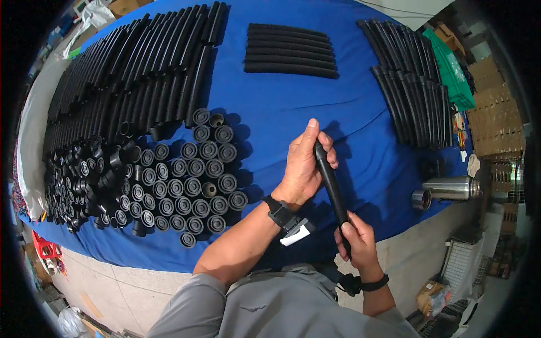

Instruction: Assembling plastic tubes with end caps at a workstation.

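A slim black tube point(333, 188) slants between my two hands, in front of my body and over the near part of the blue-covered table. My left hand point(304, 166) is closed around its upper end, thumb pointing up. Lower down, my right hand point(359, 241) grips the tube near its other end, thumb along its side. Left of my left hand stand many round black caps point(208, 150) with ringed tops, grouped close together. Beyond my hands, several black tubes point(290, 50) lie side by side in a neat row.
More black tubes point(146, 62) cover the far left, with a loose heap of black fittings point(79, 180) nearer. Tubes with flared ends point(414, 84) lie at the right, beside a green crate point(451, 67). A steel flask point(451, 187) and its cup point(421, 199) rest at the right edge.
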Demonstrator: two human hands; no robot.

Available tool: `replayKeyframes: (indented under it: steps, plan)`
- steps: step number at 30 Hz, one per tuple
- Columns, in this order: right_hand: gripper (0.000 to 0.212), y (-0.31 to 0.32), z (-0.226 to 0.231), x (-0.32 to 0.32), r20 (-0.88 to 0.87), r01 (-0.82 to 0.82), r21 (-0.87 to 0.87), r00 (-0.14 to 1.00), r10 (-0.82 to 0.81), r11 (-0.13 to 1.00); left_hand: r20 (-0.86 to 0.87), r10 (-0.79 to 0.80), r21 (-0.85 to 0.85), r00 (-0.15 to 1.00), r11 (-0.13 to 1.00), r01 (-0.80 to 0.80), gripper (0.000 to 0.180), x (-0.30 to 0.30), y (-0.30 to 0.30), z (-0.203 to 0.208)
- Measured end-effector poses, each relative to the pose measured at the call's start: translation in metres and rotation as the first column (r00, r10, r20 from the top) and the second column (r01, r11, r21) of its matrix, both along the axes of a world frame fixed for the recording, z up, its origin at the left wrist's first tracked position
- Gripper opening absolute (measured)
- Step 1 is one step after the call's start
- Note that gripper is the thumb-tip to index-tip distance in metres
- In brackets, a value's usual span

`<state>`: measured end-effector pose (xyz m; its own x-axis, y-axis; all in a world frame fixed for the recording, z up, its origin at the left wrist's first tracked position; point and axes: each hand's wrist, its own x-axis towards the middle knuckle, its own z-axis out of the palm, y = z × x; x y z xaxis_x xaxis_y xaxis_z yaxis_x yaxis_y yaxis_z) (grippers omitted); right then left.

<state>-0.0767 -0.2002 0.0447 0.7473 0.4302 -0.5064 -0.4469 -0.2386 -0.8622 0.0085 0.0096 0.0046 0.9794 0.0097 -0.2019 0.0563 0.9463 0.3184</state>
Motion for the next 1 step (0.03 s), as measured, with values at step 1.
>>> replayKeyframes:
  steps: [1]
  plan:
    - [0.052, 0.0006, -0.0002, -0.0009, 0.002, -0.002, -0.010, 1.000, 0.002, 1.000, 0.003, 0.001, 0.038, 1.000, 0.999, -0.001, 0.044, -0.0003, 0.0005, -0.0015]
